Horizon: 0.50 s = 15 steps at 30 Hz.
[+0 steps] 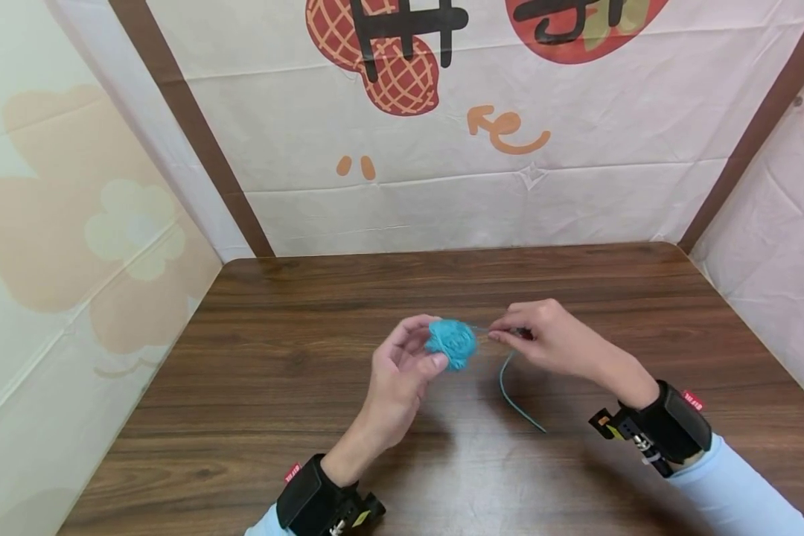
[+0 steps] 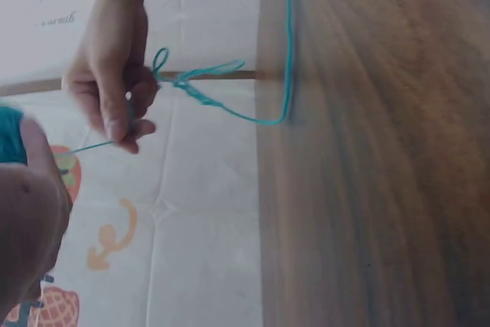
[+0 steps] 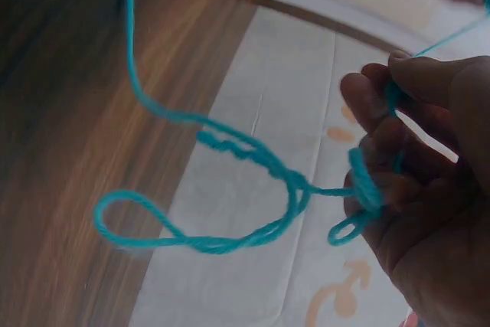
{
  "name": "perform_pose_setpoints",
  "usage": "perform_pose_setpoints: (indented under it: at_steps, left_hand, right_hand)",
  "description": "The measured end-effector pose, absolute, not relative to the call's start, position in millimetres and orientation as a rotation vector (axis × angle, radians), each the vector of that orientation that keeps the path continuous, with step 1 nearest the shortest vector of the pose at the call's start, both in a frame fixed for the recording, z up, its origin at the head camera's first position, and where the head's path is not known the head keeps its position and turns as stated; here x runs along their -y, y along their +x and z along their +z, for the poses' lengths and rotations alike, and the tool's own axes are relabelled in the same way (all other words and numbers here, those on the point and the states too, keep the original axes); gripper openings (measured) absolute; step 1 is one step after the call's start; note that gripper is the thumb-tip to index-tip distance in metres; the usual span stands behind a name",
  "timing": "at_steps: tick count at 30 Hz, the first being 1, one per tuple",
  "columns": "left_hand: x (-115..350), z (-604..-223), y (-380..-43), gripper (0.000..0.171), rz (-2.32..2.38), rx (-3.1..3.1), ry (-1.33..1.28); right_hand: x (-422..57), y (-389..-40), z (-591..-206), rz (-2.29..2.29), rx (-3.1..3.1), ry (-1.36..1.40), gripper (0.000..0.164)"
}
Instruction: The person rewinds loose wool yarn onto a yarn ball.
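A small turquoise ball of yarn [image 1: 452, 344] is held above the table between the thumb and fingers of my left hand [image 1: 402, 372]. From it a taut strand of yarn [image 2: 93, 146] runs across to my right hand [image 1: 552, 339], which pinches it between thumb and fingertips. In the right wrist view, looped and twisted yarn [image 3: 253, 235] hangs out of the right hand's curled fingers. Its loose tail [image 1: 509, 394] drops in a curve below that hand in the head view. At the left wrist view's edge the ball is partly cut off.
Beneath both hands lies a dark wood-grain table [image 1: 295, 394]. A pale printed cloth [image 1: 442, 216] rises behind its far edge, with more cloth at both sides. Black camera bands [image 1: 677, 424] sit on the wrists over light blue sleeves [image 1: 744, 484].
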<state>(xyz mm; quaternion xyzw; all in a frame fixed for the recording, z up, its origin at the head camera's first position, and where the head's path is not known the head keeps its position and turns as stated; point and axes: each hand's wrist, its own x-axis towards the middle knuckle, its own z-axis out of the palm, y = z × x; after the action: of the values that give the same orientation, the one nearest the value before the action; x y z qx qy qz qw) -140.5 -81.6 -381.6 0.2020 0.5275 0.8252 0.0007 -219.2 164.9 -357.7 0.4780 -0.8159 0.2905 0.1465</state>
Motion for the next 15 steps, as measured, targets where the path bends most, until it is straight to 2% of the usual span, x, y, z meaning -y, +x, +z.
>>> perform_pose_setpoints:
  at_steps: [7, 15]
  left_hand:
    - [79, -376, -150, 0.039, 2.742, -1.878, 0.379]
    - [81, -384, -156, 0.045, 2.522, -2.304, 0.432]
  right_hand:
    - [-139, -185, -355, 0.684, 2.442, 1.454, 0.006]
    - [-131, -156, -338, 0.688, 2.310, 1.441, 0.006]
